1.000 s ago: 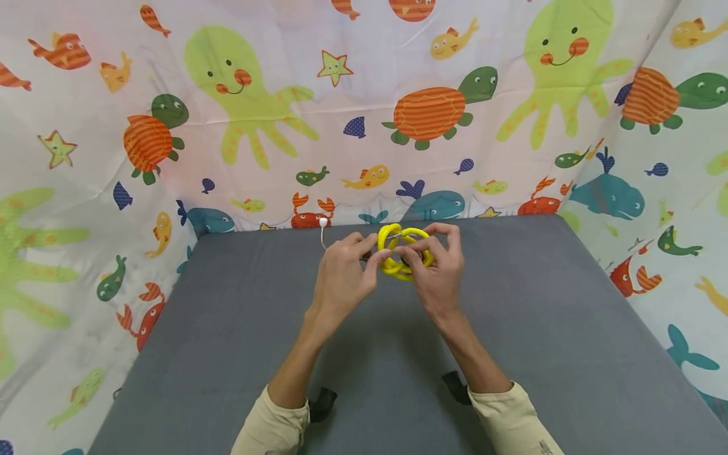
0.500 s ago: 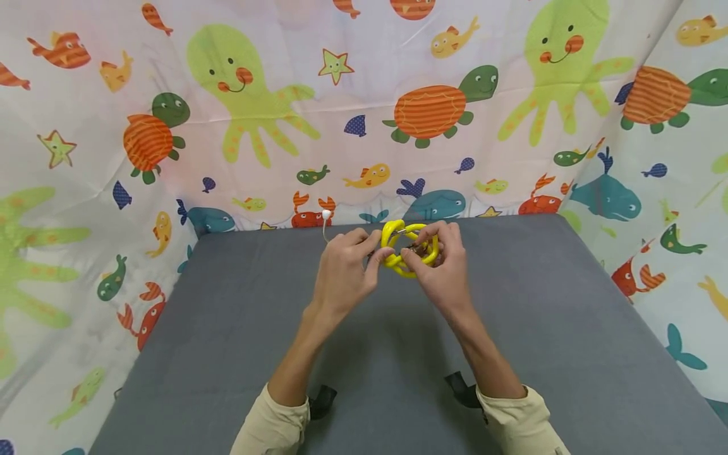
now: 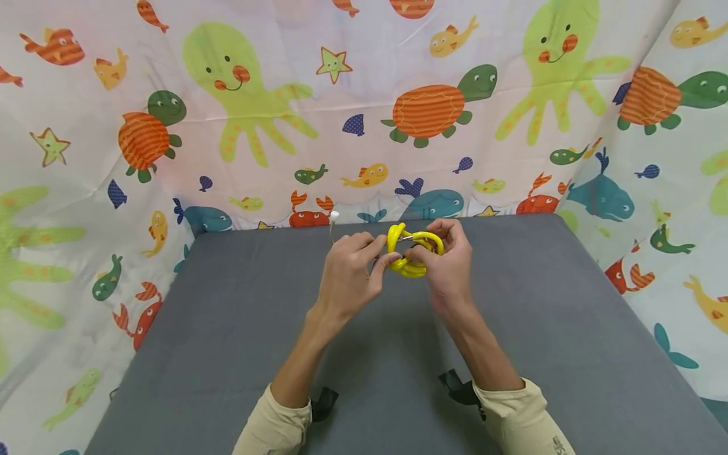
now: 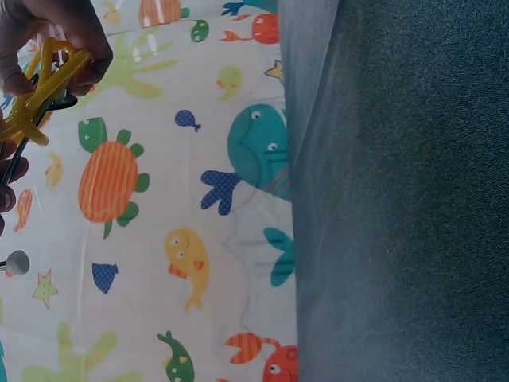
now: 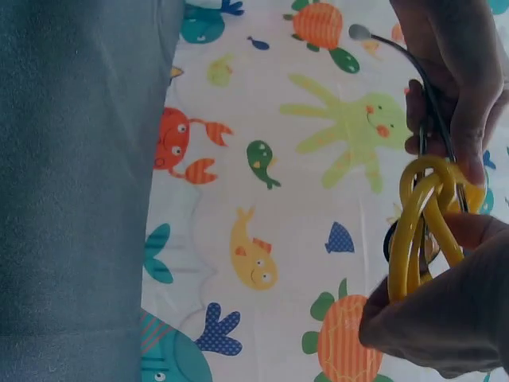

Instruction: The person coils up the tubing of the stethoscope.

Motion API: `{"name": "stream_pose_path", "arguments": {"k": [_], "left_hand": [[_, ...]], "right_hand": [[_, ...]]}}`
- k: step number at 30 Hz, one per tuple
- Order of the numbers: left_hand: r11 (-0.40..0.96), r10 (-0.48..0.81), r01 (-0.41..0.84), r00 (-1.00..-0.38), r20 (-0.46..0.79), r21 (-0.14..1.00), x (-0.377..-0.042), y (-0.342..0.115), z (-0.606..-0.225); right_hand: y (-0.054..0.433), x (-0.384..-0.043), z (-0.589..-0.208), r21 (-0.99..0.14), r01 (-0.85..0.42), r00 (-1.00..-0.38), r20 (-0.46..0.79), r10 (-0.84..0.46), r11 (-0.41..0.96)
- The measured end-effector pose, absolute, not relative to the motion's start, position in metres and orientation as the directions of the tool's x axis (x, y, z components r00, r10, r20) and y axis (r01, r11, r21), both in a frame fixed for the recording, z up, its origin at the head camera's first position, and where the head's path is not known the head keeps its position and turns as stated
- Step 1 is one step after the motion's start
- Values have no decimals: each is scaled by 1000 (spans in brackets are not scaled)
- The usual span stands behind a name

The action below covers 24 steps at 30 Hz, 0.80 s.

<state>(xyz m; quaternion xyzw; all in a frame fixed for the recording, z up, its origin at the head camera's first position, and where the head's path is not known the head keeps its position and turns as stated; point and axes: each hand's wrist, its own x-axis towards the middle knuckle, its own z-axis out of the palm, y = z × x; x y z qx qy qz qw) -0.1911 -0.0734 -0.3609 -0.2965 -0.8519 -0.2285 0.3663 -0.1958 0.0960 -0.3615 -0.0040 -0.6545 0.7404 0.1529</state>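
A glossy yellow bundle of thick, cord-like loops [image 3: 394,237] is held up between both hands, with shiny metal among the loops. My left hand [image 3: 348,273] pinches its left side with thumb and fingers. On the right side, my right hand [image 3: 452,268] grips the loops, its thumb reaching inside them. In the right wrist view the yellow loops [image 5: 407,247] cross in a knot, and a dark ring shows partly behind them. A thin wire with a round white tip [image 3: 334,216] rises beyond the left hand. Fingers hide where this wire joins the bundle.
A grey cloth-covered table [image 3: 239,328] lies under the hands. Behind and beside it hangs a white curtain [image 3: 364,145] printed with sea animals. Dark straps [image 3: 325,404] show by the sleeve ends.
Both hands have shifted slightly right with the yellow bundle. The right thumb has pushed into the loops, and the white wire tip has moved a little up and right.
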Motion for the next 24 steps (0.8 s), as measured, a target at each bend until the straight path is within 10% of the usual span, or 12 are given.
{"name": "stream_pose_path", "arguments": {"k": [9,24], "left_hand": [[738,309,636,-614,726,224,-191,-70,-362],[718,254,579,-735,629,387,-197,-78,-365]], "right_hand": [[90,-201,-362,-916,-225,-927,96,361,-333],[117,-200,-369,-978,-204,-976,206,73,32]]}}
